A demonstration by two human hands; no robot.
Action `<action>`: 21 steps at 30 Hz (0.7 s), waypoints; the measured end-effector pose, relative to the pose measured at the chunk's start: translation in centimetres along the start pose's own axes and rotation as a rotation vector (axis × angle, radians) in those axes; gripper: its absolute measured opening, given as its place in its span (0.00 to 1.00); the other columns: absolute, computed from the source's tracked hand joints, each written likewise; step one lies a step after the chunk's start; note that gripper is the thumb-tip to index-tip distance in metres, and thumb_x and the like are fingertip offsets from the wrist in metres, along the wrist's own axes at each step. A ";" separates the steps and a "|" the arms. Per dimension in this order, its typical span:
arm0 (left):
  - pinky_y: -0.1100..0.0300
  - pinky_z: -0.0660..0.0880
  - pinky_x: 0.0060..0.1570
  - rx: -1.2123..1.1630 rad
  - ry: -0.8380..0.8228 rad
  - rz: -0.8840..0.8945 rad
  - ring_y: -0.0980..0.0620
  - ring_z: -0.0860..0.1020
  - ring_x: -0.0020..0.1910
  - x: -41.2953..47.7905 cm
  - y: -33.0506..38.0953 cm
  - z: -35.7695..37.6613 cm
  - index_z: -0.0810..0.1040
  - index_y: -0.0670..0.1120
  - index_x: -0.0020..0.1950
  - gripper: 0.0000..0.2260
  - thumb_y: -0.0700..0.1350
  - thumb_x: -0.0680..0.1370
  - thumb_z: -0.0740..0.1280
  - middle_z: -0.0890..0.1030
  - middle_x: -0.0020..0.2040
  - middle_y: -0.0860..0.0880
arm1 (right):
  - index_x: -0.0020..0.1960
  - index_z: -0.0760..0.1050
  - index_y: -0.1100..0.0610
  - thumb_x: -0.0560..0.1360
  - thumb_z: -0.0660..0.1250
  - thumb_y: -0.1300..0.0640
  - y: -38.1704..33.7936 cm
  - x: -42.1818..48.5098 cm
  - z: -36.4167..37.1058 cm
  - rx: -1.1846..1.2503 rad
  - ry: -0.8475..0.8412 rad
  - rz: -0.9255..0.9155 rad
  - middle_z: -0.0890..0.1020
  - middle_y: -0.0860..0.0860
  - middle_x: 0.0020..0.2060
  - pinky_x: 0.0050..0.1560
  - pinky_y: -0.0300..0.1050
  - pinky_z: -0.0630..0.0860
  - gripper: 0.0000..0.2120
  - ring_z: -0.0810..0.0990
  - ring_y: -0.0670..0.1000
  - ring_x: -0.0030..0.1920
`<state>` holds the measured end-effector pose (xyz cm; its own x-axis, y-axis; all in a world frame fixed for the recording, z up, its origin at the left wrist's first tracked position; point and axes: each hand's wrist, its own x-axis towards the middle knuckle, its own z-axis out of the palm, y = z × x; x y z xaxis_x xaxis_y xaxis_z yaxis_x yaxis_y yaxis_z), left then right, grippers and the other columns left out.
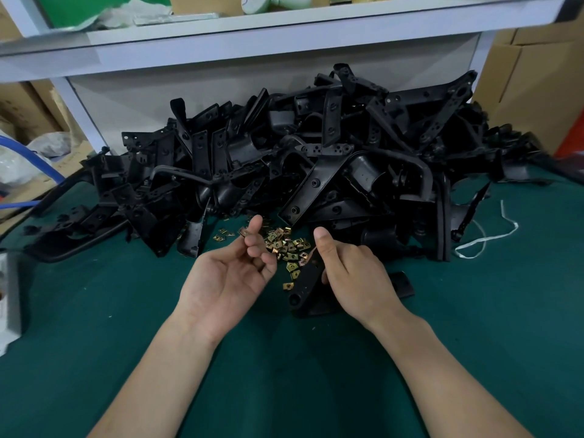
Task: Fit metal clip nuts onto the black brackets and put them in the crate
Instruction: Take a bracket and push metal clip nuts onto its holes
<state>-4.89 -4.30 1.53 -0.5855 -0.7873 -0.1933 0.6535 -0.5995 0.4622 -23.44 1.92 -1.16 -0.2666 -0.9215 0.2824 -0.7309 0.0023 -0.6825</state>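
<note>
A small metal clip nut (243,231) is pinched at the tips of the left hand (234,276), which is held palm up at the centre of the frame, its fingers (256,251) curled together on the nut. Just to the right, a black bracket (302,287) is gripped by the right hand (355,275); the fingers (360,251) are clamped round the bracket's upper part, while the thumb is raised straight. The bracket's lower end, with a round hole, is seen just below and left of that hand, above the green counter (284,374).

Between and just above the two hands, a scatter of loose clip nuts (286,245) lies on the counter. Behind them, a large heap of black brackets (316,153) is piled across the middle of the frame, against a white shelf unit (221,36). Cardboard boxes (537,90) are stacked at the upper right, a white string (486,239) lies at the right, and a blue hose (34,159) is seen at the left edge.
</note>
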 end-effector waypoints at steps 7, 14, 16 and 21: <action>0.60 0.77 0.40 0.042 0.017 0.012 0.56 0.73 0.35 -0.1 -0.1 0.2 0.85 0.40 0.54 0.12 0.38 0.79 0.62 0.73 0.40 0.51 | 0.32 0.70 0.51 0.76 0.36 0.27 0.0 0.0 0.0 0.011 -0.006 0.010 0.79 0.48 0.28 0.46 0.52 0.78 0.37 0.79 0.47 0.34; 0.62 0.80 0.43 0.363 0.048 0.158 0.57 0.78 0.39 0.3 -0.3 -0.2 0.83 0.45 0.57 0.08 0.43 0.80 0.67 0.79 0.44 0.51 | 0.31 0.70 0.51 0.77 0.38 0.28 -0.1 0.0 -0.1 0.013 -0.006 0.016 0.79 0.48 0.28 0.46 0.53 0.77 0.36 0.78 0.48 0.34; 0.62 0.80 0.44 0.448 0.069 0.203 0.57 0.78 0.39 0.3 -0.6 -0.3 0.82 0.45 0.59 0.09 0.44 0.81 0.67 0.81 0.46 0.51 | 0.31 0.70 0.51 0.76 0.37 0.28 -0.2 -0.1 -0.1 0.009 -0.002 0.012 0.79 0.48 0.28 0.46 0.53 0.78 0.36 0.78 0.47 0.34; 0.62 0.81 0.43 0.544 0.117 0.254 0.57 0.80 0.39 0.1 -1.1 0.1 0.84 0.45 0.55 0.11 0.45 0.75 0.70 0.85 0.48 0.49 | 0.31 0.70 0.50 0.76 0.37 0.28 -0.2 0.0 -0.1 0.012 -0.004 0.010 0.79 0.48 0.28 0.47 0.53 0.78 0.35 0.79 0.48 0.35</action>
<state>-5.70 -3.65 1.07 -0.3665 -0.9252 -0.0986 0.4093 -0.2554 0.8759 -23.39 2.01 -0.97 -0.2717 -0.9230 0.2725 -0.7202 0.0072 -0.6937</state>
